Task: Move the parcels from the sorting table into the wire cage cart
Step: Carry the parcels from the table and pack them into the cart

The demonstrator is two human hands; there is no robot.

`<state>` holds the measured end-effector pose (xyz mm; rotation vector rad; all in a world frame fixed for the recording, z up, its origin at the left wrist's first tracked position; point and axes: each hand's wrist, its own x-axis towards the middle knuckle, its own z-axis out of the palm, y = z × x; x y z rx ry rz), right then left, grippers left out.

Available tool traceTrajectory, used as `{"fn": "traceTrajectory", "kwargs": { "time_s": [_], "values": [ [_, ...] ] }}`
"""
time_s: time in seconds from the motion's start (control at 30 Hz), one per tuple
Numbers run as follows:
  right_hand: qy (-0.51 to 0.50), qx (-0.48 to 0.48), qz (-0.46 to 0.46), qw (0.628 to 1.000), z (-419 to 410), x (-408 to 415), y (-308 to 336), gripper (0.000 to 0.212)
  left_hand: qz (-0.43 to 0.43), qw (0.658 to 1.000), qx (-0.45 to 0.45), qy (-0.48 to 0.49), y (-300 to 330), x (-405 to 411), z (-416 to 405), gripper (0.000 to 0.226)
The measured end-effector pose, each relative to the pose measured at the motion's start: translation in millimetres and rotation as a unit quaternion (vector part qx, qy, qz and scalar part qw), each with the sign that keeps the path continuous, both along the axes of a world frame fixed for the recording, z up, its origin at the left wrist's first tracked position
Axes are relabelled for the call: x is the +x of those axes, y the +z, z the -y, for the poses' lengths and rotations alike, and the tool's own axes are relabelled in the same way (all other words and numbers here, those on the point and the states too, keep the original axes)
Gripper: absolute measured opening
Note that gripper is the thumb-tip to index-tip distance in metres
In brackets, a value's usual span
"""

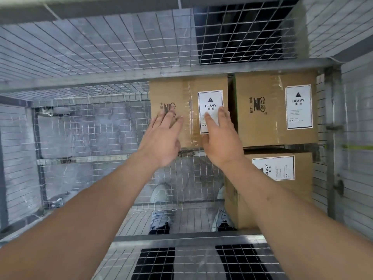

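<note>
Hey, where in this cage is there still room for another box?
The left half of the wire floor is bare, from the left mesh wall to the box under both hands. The right side is crowded: a second box beside it and a third box nearer you, against the right wall.

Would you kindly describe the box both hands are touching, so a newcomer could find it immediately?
Look inside the wire cage cart, at the row of two cardboard boxes along its far side. It is the left box, beside the right box; the left hand and right hand rest flat on it.
</note>
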<state>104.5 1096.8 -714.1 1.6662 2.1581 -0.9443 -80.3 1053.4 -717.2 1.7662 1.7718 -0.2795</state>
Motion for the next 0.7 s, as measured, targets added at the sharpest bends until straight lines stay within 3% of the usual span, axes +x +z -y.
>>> {"fn": "traceTrajectory", "kwargs": {
  "time_s": [0.27, 0.7],
  "values": [
    [0.003, 0.040, -0.038, 0.998, 31, -2, 117, 0.047, 0.012, 0.997, 0.013, -0.080, 117, -3, 9, 0.066],
    [-0.041, 0.096, 0.003, 0.994, 98, -6, 369, 0.059, 0.028, 0.983, 0.083, -0.162, 359, -14, 45, 0.059]
  ]
}}
